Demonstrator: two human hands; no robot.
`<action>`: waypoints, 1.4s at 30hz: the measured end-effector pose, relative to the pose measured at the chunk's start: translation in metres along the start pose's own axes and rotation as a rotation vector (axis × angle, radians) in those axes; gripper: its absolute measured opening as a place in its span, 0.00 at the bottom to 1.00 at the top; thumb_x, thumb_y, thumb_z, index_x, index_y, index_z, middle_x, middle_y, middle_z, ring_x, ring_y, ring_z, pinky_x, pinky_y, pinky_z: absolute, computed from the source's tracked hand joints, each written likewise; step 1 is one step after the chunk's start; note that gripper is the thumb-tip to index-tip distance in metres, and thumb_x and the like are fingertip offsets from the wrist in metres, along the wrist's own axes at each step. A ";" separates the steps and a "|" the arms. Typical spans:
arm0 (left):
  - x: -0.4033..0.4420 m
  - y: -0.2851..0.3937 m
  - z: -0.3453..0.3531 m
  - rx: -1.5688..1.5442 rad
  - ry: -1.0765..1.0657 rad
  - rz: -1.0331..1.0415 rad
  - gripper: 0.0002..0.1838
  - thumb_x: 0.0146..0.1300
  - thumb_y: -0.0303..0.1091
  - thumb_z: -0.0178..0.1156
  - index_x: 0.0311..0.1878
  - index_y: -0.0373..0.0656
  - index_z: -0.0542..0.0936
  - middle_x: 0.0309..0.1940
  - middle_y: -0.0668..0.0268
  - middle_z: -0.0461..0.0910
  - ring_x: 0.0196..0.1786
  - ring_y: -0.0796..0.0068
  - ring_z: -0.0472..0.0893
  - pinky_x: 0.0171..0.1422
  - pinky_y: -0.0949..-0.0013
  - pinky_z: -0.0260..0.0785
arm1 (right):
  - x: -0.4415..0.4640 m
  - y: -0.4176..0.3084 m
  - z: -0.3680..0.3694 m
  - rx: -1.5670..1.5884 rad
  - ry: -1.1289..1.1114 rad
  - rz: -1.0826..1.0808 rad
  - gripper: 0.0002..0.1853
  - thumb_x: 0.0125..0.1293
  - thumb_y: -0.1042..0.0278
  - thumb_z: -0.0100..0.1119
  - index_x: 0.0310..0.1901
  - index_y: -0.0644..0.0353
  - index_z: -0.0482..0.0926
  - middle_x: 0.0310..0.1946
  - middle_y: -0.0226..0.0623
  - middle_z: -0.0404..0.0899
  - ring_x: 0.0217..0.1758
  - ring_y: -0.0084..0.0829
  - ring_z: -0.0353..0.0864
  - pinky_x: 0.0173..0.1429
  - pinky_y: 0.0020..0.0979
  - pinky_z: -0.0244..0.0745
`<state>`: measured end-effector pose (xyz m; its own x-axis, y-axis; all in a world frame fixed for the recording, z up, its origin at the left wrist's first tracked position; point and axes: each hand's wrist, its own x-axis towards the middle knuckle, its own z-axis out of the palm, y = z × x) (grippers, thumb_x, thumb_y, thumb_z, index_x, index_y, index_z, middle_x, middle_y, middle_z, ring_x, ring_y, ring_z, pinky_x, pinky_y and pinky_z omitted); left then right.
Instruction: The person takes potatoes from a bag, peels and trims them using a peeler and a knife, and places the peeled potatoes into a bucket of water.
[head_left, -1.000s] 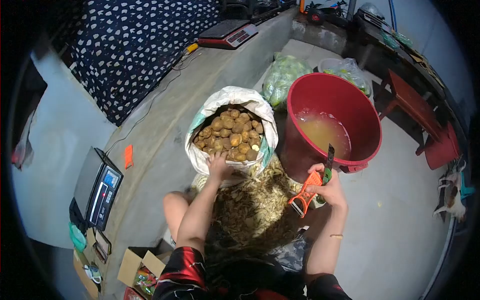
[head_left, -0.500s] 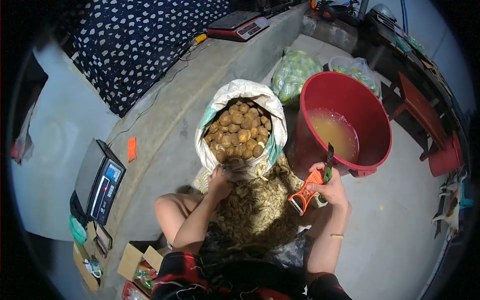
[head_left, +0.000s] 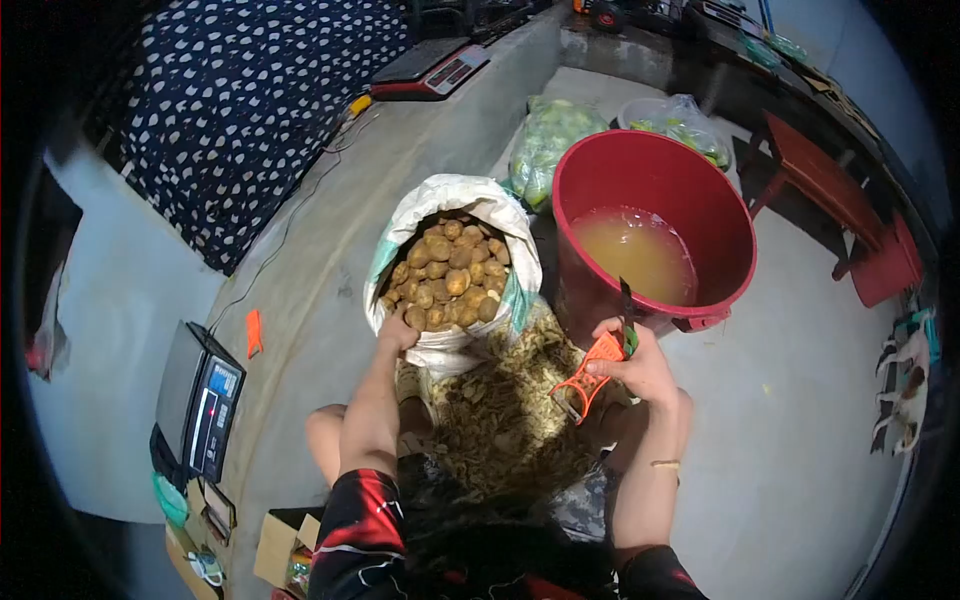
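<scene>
A white woven sack (head_left: 450, 192) with green stripes stands open, full of brown potatoes (head_left: 457, 282). My left hand (head_left: 399, 330) is closed around the sack's near-left rim, its fingertips hidden just inside by the potatoes. In my right hand (head_left: 645, 370) are an orange peeler (head_left: 590, 378), its blade pointing down and left, and a knife with a dark blade (head_left: 627, 300) and green handle (head_left: 630, 343). Below the hands lies a heap of peelings (head_left: 500, 410) between my legs.
A tall red bucket (head_left: 650, 160) of cloudy water stands right of the sack. Behind it are bagged green vegetables (head_left: 555, 145). Scales (head_left: 430, 75) (head_left: 207, 400) and another orange peeler (head_left: 254, 333) rest on the concrete ledge. A cat (head_left: 905, 385) lies far right.
My left hand has moved up and left along the sack's front to its rim, and the rim there is pulled lower. My right hand still holds the peeler and knife. The camera view has shifted.
</scene>
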<state>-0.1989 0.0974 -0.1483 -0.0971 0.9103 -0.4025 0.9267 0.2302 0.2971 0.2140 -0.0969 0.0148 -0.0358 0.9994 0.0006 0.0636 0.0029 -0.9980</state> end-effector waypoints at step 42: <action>-0.194 0.083 0.002 -1.832 -0.343 0.560 0.24 0.56 0.08 0.59 0.57 0.30 0.71 0.55 0.55 0.75 0.51 0.67 0.81 0.56 0.64 0.78 | 0.003 0.036 0.135 -0.811 0.062 -0.336 0.27 0.44 0.55 0.78 0.45 0.55 0.80 0.33 0.46 0.80 0.37 0.51 0.81 0.41 0.45 0.77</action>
<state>-0.1024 -0.0606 -0.0469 0.3016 0.9533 -0.0147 -0.6395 0.2137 0.7385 0.0812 -0.0990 -0.0294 -0.1267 0.9413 0.3130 0.7488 0.2977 -0.5921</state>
